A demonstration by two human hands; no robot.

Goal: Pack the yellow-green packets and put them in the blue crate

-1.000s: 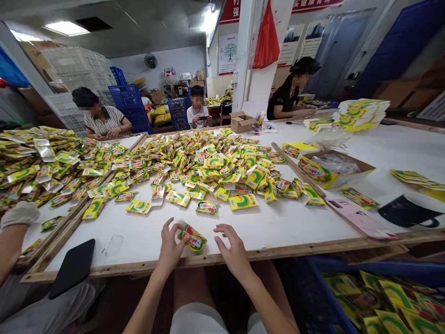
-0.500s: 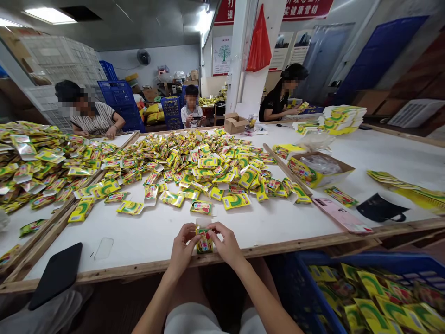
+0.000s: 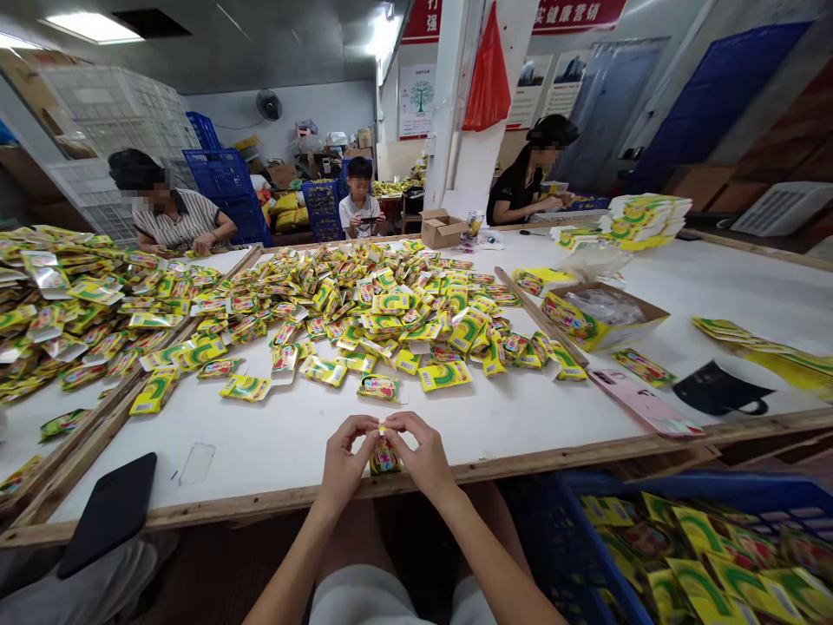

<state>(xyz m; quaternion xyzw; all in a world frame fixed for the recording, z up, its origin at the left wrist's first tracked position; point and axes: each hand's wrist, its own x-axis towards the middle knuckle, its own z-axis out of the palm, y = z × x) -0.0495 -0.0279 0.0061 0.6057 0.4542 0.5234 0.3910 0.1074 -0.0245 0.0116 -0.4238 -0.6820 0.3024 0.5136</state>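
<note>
My left hand (image 3: 344, 462) and my right hand (image 3: 422, 455) meet at the near edge of the white table (image 3: 495, 421). Both pinch the top of one small yellow-and-green sachet (image 3: 383, 457), which stands upright between them. Their fingertips are pressed together over it. Just beyond lies a single loose sachet (image 3: 377, 387), and behind that a wide heap of yellow sachets (image 3: 370, 299) spreads over the middle of the table.
A blue crate (image 3: 690, 547) of sachets stands at my lower right. On the table are a black phone (image 3: 108, 512), a pink phone (image 3: 641, 404), a black object (image 3: 719, 391) and an open carton (image 3: 605, 312). A second sachet heap (image 3: 71, 304) lies left. Three people sit at the far side.
My left hand held the sachet alone a second ago with my right hand apart. The right hand has come in, and both now pinch the sachet's top, fingers closer together.
</note>
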